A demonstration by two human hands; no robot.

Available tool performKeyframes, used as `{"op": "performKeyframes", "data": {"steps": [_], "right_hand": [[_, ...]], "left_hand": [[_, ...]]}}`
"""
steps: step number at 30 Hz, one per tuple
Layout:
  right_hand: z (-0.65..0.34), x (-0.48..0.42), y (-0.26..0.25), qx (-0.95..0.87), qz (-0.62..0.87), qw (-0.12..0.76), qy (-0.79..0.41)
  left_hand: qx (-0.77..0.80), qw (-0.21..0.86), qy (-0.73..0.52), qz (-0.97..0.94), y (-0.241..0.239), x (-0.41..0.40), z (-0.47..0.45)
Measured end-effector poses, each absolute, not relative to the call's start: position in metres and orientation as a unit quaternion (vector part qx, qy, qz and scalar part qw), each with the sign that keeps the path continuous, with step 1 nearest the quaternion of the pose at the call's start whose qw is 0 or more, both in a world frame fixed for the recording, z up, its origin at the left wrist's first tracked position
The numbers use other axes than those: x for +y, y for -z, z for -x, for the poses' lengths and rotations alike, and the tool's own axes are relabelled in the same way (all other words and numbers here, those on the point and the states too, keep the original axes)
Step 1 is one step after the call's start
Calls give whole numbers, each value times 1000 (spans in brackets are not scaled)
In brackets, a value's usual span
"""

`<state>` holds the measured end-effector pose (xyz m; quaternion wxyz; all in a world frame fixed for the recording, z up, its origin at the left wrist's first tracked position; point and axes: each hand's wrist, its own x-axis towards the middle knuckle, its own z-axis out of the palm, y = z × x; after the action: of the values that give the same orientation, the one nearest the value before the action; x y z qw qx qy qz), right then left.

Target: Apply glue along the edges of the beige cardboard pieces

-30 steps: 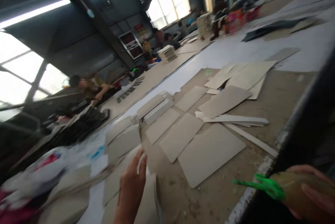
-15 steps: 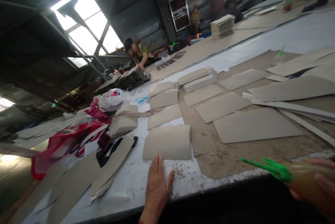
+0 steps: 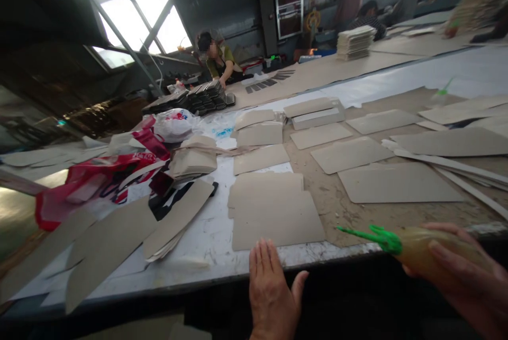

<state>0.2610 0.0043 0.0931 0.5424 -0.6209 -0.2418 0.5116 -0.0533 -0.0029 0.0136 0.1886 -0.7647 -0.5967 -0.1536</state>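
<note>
Left hand (image 3: 273, 292) lies at the bench (image 3: 206, 239) edge at 6 o'clock, a board sheet (image 3: 273, 213) just behind it; right hand (image 3: 460, 271) with bottle (image 3: 420, 247) at 4 o'clock; bags (image 3: 103, 176) at 9 o'clock; more sheets (image 3: 397, 184) at 2 o'clock.

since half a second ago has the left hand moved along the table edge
Yes. The left hand slid back off the table, from flat on its white surface to its near edge, below the cardboard sheet.

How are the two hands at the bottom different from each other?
The left hand lies open and flat, fingers spread, on the table edge just below a grey cardboard sheet; the right hand is curled. The left hand holds nothing; the right hand grips a yellowish bottle with a green nozzle. Both are bare and reach in from the bottom of the picture.
</note>
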Motion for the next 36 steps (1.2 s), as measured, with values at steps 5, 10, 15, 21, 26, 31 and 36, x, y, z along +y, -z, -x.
{"op": "performKeyframes", "data": {"steps": [5,10,15,21,26,31,36], "right_hand": [[-226,14,-106,-308,624,501,-514],[-172,30,-120,-476,645,415,-431],[-123,57,-123,-650,578,386,-308],[-87,84,-114,-784,447,398,-163],[-75,90,-112,-822,417,363,-139],[-74,87,-117,-830,409,345,-156],[-79,84,-125,-834,415,326,-160]], "left_hand": [[-607,175,199,749,-9,-25,36],[-616,149,254,731,-20,-20,33],[-600,105,281,742,-26,-5,46],[-579,91,329,740,-14,0,51],[-584,91,366,719,-17,1,51],[-585,97,372,714,-19,3,50],[-582,100,368,718,-22,4,51]]}}
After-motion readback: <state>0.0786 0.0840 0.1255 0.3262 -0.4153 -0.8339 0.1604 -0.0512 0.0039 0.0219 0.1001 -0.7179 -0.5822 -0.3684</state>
